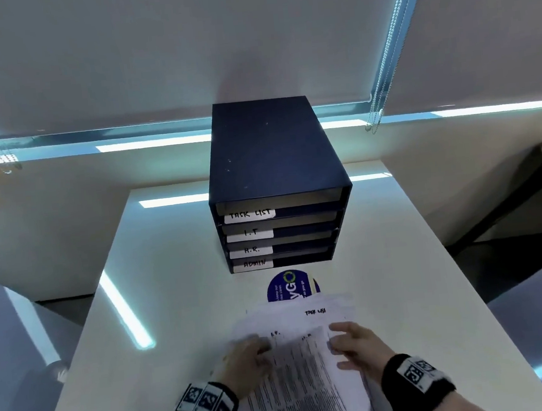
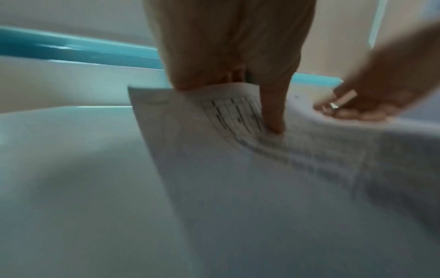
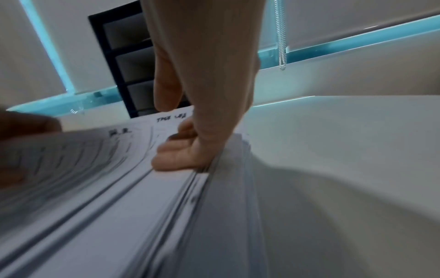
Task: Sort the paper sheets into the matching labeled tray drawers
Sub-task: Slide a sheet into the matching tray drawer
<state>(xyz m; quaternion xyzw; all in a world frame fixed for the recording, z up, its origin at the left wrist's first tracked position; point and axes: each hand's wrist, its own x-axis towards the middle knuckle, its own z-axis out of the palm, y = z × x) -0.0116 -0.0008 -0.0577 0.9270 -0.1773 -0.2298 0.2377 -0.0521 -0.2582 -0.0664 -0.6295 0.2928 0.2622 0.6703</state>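
— What have the hands got hold of?

— The right hand (image 3: pixel 190 146) has its fingers (image 3: pixel 173 158) curled over the right edge of the paper stack (image 1: pixel 306 361), thumb free above, so it grips a bundle of sheets. The left hand (image 1: pixel 242 364) is at the stack's left side; in the left wrist view one finger presses down on a sheet while another sheet curls up beside it (whether that hand truly pinches anything, I cannot tell, the picture is blurred).

— How will the paper behave?

— Light and floppy, I would say, and slippery sheet on sheet; the fanned edges already slide apart. Best taken one sheet at a time by a side edge.

— And how does it look?

— White pages, dense print, handwritten headings at the top; "TASK LIST" is legible. The stack lies low in the centre of the head view on the white table (image 1: pixel 400 259), the dark drawer unit (image 1: pixel 277 184) above it, a round blue sticker (image 1: pixel 289 286) between.
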